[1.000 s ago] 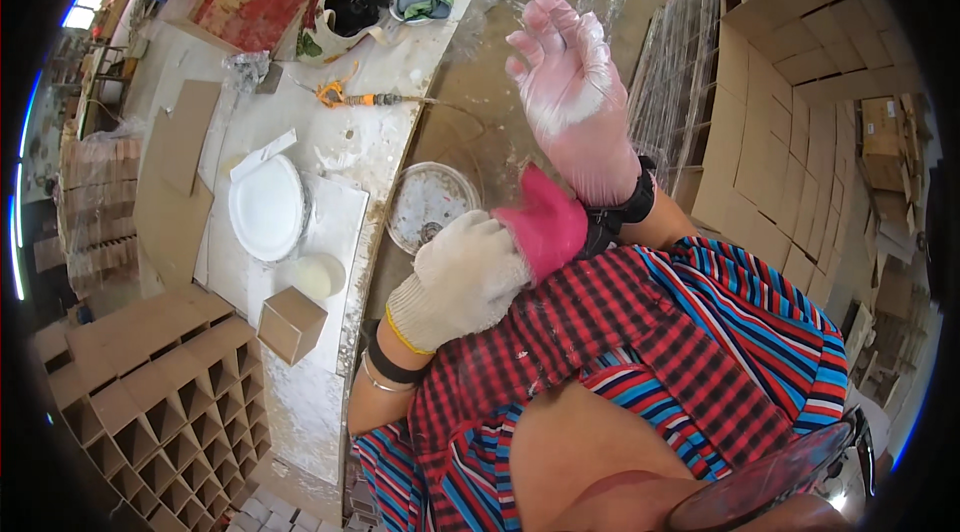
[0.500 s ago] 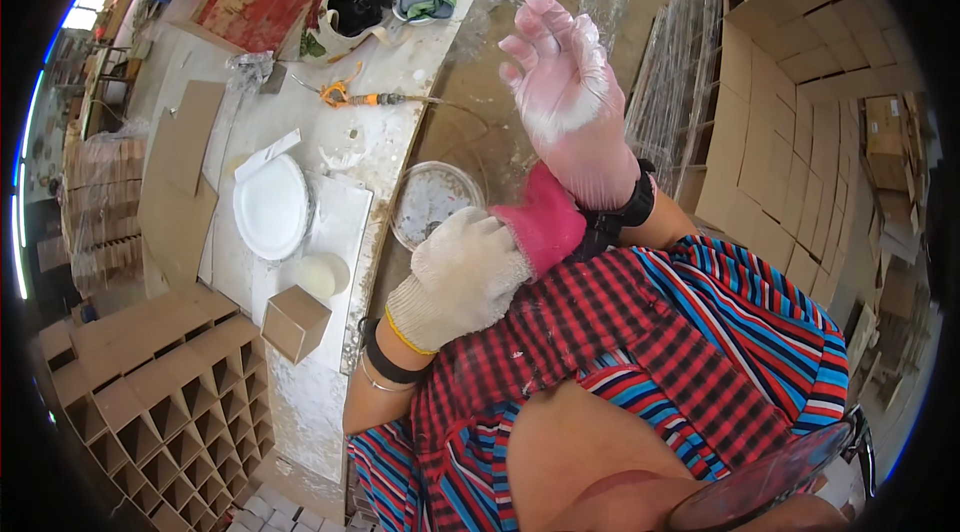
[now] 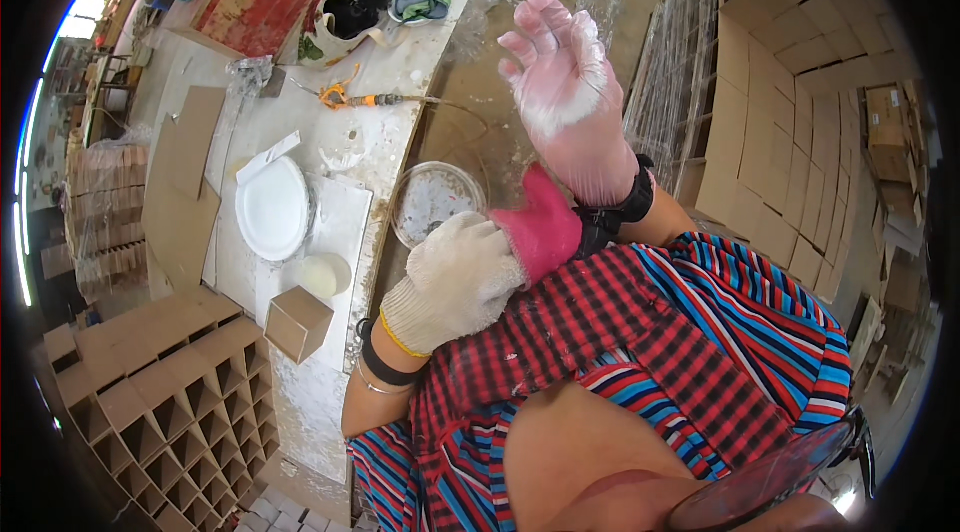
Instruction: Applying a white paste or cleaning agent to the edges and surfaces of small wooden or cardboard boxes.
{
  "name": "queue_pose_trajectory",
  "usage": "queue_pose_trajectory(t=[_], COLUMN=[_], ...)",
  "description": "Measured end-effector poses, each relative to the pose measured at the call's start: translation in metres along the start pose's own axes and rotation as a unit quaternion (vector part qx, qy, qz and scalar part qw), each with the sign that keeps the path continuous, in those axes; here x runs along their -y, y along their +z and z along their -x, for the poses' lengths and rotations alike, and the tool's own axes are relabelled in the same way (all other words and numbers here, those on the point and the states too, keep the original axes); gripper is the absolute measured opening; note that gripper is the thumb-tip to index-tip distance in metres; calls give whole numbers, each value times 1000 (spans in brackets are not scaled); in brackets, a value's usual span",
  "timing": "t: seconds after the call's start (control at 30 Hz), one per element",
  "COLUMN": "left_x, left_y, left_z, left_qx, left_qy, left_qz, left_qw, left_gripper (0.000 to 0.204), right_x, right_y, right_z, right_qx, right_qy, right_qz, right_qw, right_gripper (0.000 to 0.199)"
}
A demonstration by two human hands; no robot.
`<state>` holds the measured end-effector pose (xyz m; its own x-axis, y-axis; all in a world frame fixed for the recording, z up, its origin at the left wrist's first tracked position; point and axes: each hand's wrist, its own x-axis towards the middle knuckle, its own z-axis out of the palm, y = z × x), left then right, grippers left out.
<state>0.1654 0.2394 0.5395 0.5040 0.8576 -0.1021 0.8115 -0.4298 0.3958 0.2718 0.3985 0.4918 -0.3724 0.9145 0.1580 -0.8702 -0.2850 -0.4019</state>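
Observation:
My left hand (image 3: 460, 272), in a white knit glove with a yellow cuff edge, is closed on a soft pink cloth (image 3: 542, 232) in front of my chest. One end of the cloth sticks up beside a black wristband (image 3: 632, 197) on my right wrist; the gripped part is hidden. Raised beyond it, my right hand (image 3: 572, 97) wears a thin, translucent glove with white powder on the palm. Its fingers are apart and slightly curled, with nothing in them.
On the white-stained table (image 3: 385, 147) at left are a white plate (image 3: 272, 207), a pale round container (image 3: 322, 275), a small cardboard box (image 3: 298, 324) and an orange-handled tool (image 3: 360, 100). Beside it stands a round bucket (image 3: 440, 202). Cardboard dividers (image 3: 190, 412) stand lower left; stacked cardboard (image 3: 780, 152) is at right.
My left hand and the pink cloth have shifted very slightly left and down. My right hand stays nearly still.

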Motion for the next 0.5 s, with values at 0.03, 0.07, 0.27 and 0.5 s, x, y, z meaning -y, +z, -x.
queue_pose_trajectory(t=[0.03, 0.07, 0.27, 0.5], left_x=[-1, 1, 3, -1], left_y=[-3, 0, 7, 0], left_z=[1, 2, 3, 1], left_qx=[35, 37, -143, -35], left_qy=[2, 3, 36, 35], left_qz=[-5, -5, 34, -2], left_qw=[999, 999, 989, 999], left_gripper=[29, 29, 19, 26], right_x=[1, 2, 1, -3], right_y=[-5, -8, -6, -1], right_z=[0, 0, -1, 1], right_qx=[19, 39, 17, 1], right_qy=[1, 2, 2, 4], right_qz=[-18, -35, -27, -9], right_qw=[1000, 999, 999, 1000], right_gripper=[38, 40, 41, 38])
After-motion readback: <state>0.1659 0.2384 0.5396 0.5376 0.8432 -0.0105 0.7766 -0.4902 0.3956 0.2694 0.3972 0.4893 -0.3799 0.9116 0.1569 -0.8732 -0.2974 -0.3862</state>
